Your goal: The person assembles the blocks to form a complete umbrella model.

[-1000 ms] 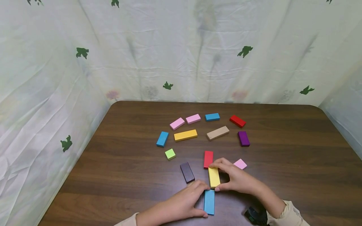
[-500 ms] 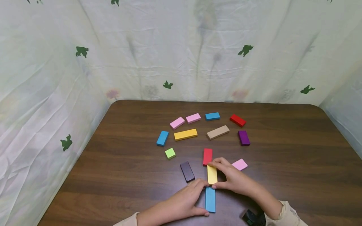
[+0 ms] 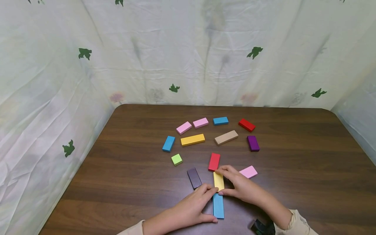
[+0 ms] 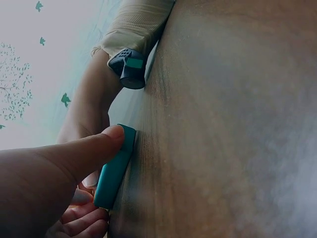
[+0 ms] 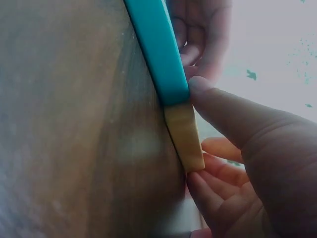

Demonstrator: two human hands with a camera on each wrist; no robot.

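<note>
A dark wooden desk (image 3: pixel 293 156) stands inside walls of pale cloth (image 3: pixel 44 98) printed with small green leaves. Across its far half, from left to right, lie a blue block (image 3: pixel 168 144), a green square block (image 3: pixel 177 159), two pink blocks (image 3: pixel 184 128), a long yellow bar (image 3: pixel 192 140), another blue block (image 3: pixel 220 121), a tan bar (image 3: pixel 226 137), a red block (image 3: pixel 246 125) and a purple block (image 3: pixel 253 143).

Near the front edge, the left hand (image 3: pixel 191 209) curls round the near blue block (image 3: pixel 218 206), thumb at its near end and fingertips at its far end; a dark brown block (image 3: pixel 194 178) lies just left of it. The right hand (image 3: pixel 243 187) pinches the short yellow block (image 3: pixel 218 181), thumb at the near end and fingers over the far end. The yellow block lies flat, end to end with the blue one, touching it in the right wrist view. A red block (image 3: pixel 214 162) sits just beyond, a pink one (image 3: pixel 248 171) to the right.
</note>
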